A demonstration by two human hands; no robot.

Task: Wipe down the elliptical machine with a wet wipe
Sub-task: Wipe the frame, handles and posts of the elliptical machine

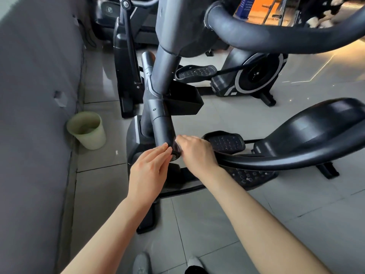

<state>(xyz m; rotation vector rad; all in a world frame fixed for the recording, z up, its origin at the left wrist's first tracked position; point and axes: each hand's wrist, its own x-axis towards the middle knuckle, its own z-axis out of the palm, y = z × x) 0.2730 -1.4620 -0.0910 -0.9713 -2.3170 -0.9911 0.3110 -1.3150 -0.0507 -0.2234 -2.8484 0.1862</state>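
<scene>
both your hands are at the elliptical's handlebar end (173, 149): left hand (152, 171) flat, fingers together against it; right hand (195, 153) curled over it. no wipe visible, so progress is unclear; pedals (225, 142) likely remain.

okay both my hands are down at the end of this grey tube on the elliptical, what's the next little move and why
Probably rub around the tube's end cap, then work up the tube. Your left hand lies flat against the end with fingers straight, and your right hand curls over the other side. I can't make out the wipe itself, so check it's under your fingers first.
</scene>
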